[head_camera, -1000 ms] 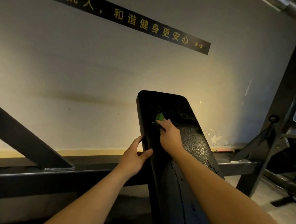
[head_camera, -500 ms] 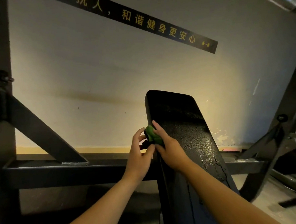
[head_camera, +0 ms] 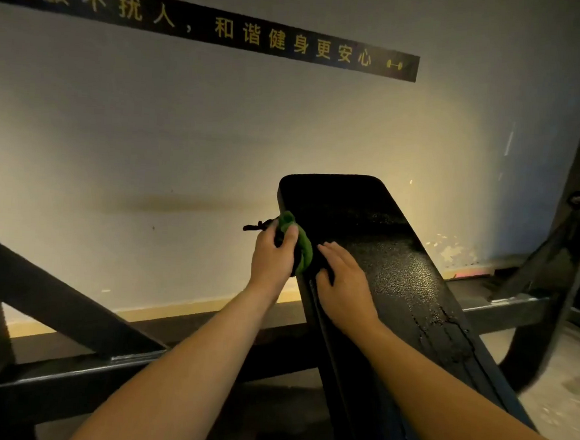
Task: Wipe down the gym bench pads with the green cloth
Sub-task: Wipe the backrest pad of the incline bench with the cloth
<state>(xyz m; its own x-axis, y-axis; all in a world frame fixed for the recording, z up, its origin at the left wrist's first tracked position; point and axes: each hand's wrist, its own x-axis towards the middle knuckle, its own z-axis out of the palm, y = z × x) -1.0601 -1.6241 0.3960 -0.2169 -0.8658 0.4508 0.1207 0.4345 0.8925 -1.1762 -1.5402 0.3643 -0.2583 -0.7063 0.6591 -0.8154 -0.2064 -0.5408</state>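
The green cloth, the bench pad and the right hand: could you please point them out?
green cloth (head_camera: 303, 248): head view, on the bunched fabric at the pad's left edge.
bench pad (head_camera: 392, 261): head view, on its bare textured top.
right hand (head_camera: 342, 285): head view, on the back of the hand.

A pale grey wall (head_camera: 219, 129) fills the view, glowing warm yellow toward its base. A black banner (head_camera: 206, 25) with yellow Chinese characters crosses the top. Dark steel frame beams (head_camera: 69, 307) run below, above a yellow skirting (head_camera: 172, 309). Concrete floor (head_camera: 560, 410) shows at right.
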